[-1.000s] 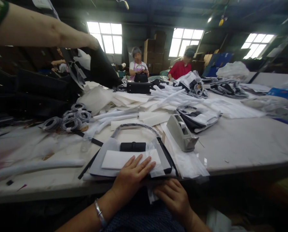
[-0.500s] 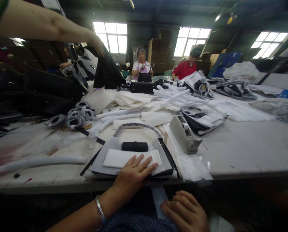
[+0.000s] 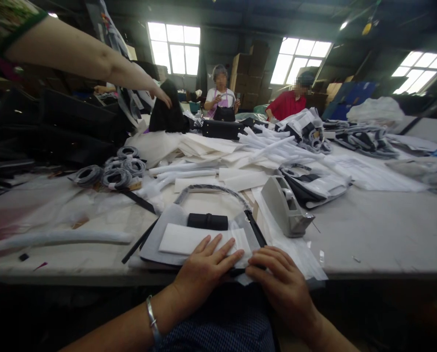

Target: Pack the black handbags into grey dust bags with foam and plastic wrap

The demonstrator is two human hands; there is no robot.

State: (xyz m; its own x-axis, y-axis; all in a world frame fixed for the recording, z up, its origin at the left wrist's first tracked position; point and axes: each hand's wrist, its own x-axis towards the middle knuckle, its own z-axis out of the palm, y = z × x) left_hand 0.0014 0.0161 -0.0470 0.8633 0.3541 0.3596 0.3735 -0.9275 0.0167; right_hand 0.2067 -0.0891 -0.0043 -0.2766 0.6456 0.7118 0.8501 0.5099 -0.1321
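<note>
A flat handbag (image 3: 167,220) in grey wrap lies at the table's near edge, with a curved handle and a black clasp (image 3: 207,221). A white foam sheet (image 3: 182,239) covers its front. My left hand (image 3: 204,266) lies flat on the sheet, fingers spread. My right hand (image 3: 280,281) rests on the bag's near right corner, fingers curled over the edge and onto thin clear wrap. What they pinch, if anything, is hidden.
A grey tape dispenser (image 3: 286,208) stands right of the bag. Coiled straps (image 3: 112,171), white foam strips (image 3: 218,168) and wrapped bags cover the middle of the table (image 3: 387,230). A co-worker's arm (image 3: 86,56) reaches from the upper left toward black fabric (image 3: 167,115). Two people work at the far side.
My right hand came up from my lap to the bag's near right corner. The co-worker's arm lowered the black fabric onto the table. My left hand stayed put.
</note>
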